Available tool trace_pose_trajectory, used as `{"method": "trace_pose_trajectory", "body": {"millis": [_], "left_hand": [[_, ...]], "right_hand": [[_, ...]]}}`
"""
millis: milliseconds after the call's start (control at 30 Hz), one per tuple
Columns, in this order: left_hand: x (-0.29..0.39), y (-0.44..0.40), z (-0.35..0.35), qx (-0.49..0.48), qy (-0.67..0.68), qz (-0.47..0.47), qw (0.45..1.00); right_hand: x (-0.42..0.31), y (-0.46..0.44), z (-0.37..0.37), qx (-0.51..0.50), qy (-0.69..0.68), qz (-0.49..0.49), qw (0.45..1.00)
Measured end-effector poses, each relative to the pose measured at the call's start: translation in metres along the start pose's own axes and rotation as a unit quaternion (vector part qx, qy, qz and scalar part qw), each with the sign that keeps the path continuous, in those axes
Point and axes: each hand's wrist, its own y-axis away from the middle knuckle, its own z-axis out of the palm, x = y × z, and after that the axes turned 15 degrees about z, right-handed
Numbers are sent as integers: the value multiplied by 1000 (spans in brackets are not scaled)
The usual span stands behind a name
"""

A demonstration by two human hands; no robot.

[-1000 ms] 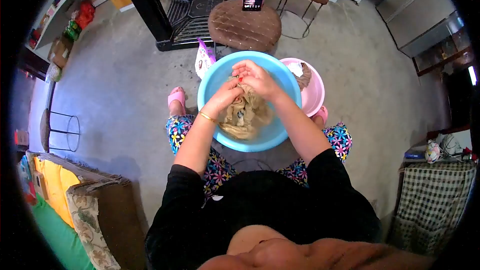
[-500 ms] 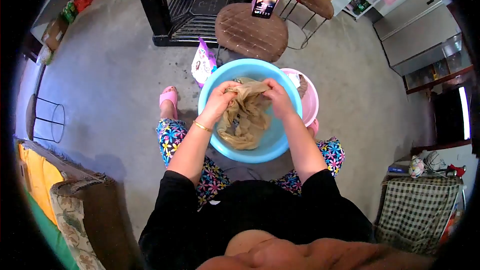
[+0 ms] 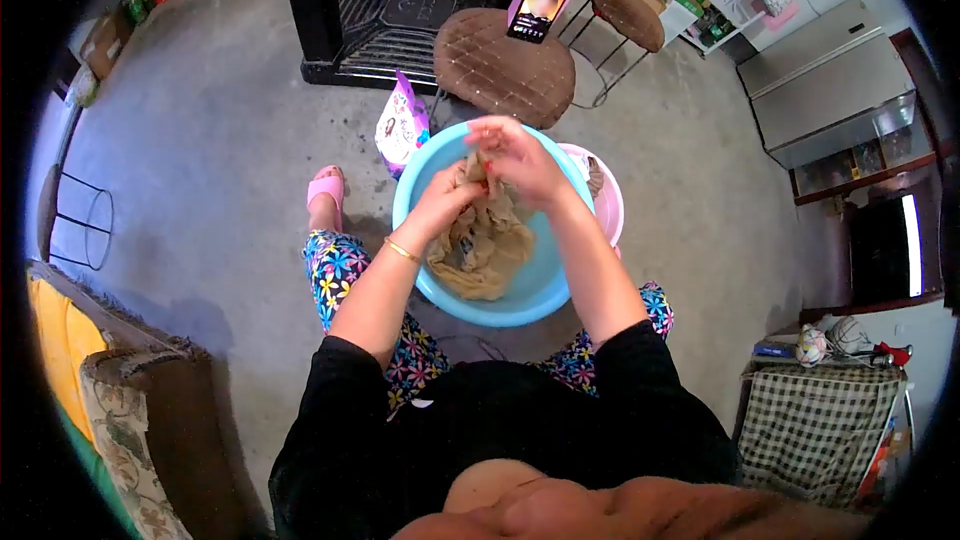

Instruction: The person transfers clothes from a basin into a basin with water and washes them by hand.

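A tan, thin, crumpled garment [image 3: 484,258] lies bunched in a light blue basin [image 3: 500,312]; its exact kind cannot be made out. My left hand [image 3: 448,202] is closed on the upper part of the cloth, thumb toward the right. Just above and right of it, my right hand [image 3: 518,162] has its fingers stretched out and apart, with the thumb close to or touching the raised fold of cloth. Part of the fold is hidden between the two hands.
Behind the basin's right side sits a pink basin [image 3: 612,202] with some cloth in it. A purple-and-white bag [image 3: 402,132] stands at the left. Beyond the basin, a brown stool [image 3: 500,70] bears a phone [image 3: 541,6] against a pink box. A checked cloth [image 3: 815,425] covers something at right.
My right hand has moved left toward my left hand and its fingers have come off the cloth's right edge. My left hand still grips the garment. The view has shifted slightly.
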Motion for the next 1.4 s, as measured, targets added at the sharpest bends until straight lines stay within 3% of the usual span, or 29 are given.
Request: {"method": "trace_pose_trajectory", "body": {"millis": [100,233,300,333,400,500,533,633,867,967,1067,1167,1333,1400], "left_hand": [[-12,-1,-8,29,31,-29,999],[-1,0,-11,5,-17,-36,999],[-3,-1,-15,7,-43,-31,999],[-13,-2,-18,15,-50,-16,998],[-16,-4,-19,39,-53,10,998],[-29,-6,-22,65,-89,11,994],[-33,-7,-23,57,-86,23,994],[-32,-7,-24,35,-144,18,989],[-26,-4,-13,59,-126,-2,990],[-27,-4,-7,59,-139,26,988],[-25,-5,-3,52,-47,32,997],[-28,-4,7,54,94,24,994],[-46,-12,3,93,198,12,976],[-38,-14,7,106,96,78,987]], "right_hand": [[42,-32,-23,71,-92,51,992],[176,-58,-44,92,-26,265,960],[137,-29,-26,105,129,205,965],[153,-30,-30,99,307,163,932],[202,-36,-47,80,625,71,773],[182,-14,-38,68,637,68,764],[166,-5,-30,120,523,118,836],[161,5,-25,139,494,144,846],[132,31,-18,80,535,285,791],[111,43,-9,183,525,189,810],[117,42,-4,151,323,101,929],[110,35,23,124,117,21,985],[125,11,25,110,-139,71,982],[122,6,26,100,-274,107,950]]}}
